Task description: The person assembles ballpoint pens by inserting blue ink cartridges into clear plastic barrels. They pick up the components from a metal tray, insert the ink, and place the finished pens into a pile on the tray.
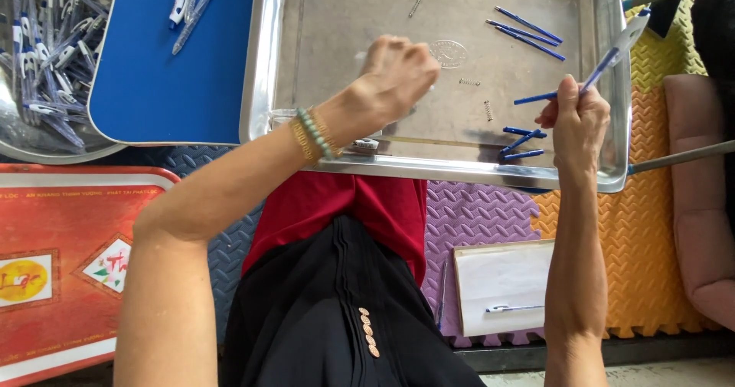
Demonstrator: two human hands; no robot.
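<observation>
From my feed, the steel tray (264, 65) on my lap holds loose blue refills (527, 33) at its far right, more near its front edge, and a few small springs (469, 82) on its floor. A blue tray (161, 81) to the left carries a few finished pens (191, 4), and a round metal bowl (31, 146) beyond it is heaped with pen parts. My left hand (398, 77) is curled over the steel tray's middle; I cannot tell what it pinches. My right hand (578, 123) is closed around a pen (612, 56), held above the tray's right rim.
</observation>
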